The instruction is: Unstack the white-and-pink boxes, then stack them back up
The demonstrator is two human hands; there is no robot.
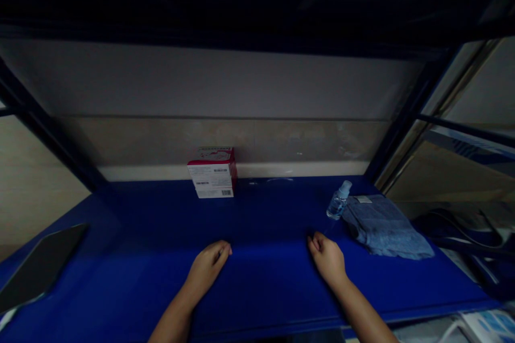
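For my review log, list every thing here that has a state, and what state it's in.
Left hand: loosely closed, nothing visibly held
Right hand: loosely closed, nothing visibly held
Spray bottle: standing upright, top on
Blue cloth: folded, lying flat
Box: standing, looks closed
Dark tablet-like device: lying flat, face dark

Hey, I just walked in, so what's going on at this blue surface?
A person has both hands loosely curled at the blue surface, with nothing visible in either. The left hand is in front of a red and white box; the right hand is nearest a clear spray bottle, upright beside a folded blue cloth. A dark, flat device lies at the far left.
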